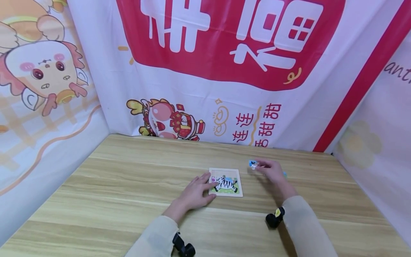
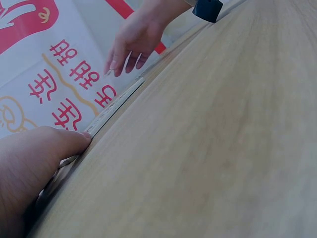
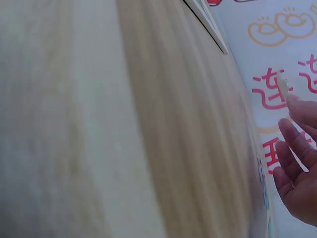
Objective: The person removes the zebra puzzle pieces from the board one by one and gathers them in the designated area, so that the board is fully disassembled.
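A square wooden puzzle board (image 1: pixel 239 182) with a zebra picture lies flat on the table, its upper part showing bare backing. My left hand (image 1: pixel 196 193) rests at the board's left side with fingers spread, one finger reaching over the picture. In the left wrist view the thumb (image 2: pixel 74 142) touches the board's edge. To the right of the board, my right hand (image 1: pixel 272 171) pinches a small blue puzzle piece (image 1: pixel 253 164) with a black-and-white pattern above the table. The right wrist view shows this piece (image 3: pixel 283 85) edge-on at the fingertips.
Another bluish piece (image 1: pixel 284 174) lies partly hidden behind my right hand. The wood-grain table (image 1: pixel 128 185) meets a printed cloth backdrop (image 1: pixel 192 82) at its far edge, with more cloth on both sides. A small black camera sits at each wrist.
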{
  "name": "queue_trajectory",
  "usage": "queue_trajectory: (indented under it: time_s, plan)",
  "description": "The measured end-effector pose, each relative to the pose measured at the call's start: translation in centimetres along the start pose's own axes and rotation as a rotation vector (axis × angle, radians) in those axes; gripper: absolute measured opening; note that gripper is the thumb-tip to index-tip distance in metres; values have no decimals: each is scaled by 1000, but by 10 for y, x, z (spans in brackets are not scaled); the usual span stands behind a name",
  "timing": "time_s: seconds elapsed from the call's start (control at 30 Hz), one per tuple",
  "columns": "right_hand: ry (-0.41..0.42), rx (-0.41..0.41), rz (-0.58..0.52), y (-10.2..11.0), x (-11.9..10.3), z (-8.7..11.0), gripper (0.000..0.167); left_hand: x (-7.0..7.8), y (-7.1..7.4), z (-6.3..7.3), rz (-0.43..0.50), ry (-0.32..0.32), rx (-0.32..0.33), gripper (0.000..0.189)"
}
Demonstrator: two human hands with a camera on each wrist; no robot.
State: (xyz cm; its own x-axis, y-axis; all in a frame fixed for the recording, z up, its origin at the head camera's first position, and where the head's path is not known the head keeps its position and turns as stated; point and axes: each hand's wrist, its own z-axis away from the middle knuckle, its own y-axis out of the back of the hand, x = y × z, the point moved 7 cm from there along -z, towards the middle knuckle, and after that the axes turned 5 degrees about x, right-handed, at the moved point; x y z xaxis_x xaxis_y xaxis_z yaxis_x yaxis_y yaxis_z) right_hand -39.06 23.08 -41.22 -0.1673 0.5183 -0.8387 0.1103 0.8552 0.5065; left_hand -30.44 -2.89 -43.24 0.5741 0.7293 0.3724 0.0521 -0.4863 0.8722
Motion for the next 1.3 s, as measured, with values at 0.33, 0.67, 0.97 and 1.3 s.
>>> queue_trajectory:
  time_s: [0.33,0.67,0.97,1.3]
  plan:
    - [-85,-7,33,4,17,3,35,-1,0,0,1,3,-2,46]
    - [-103,-5,55,-1,22,4,32,0,1,-1,9,-10,2,46]
    - [-42,-15,143,-3,22,2,32,0,1,-1,5,-9,-2,46]
    - [-8,-21,161,-5,20,3,32,0,0,-1,14,-10,-5,46]
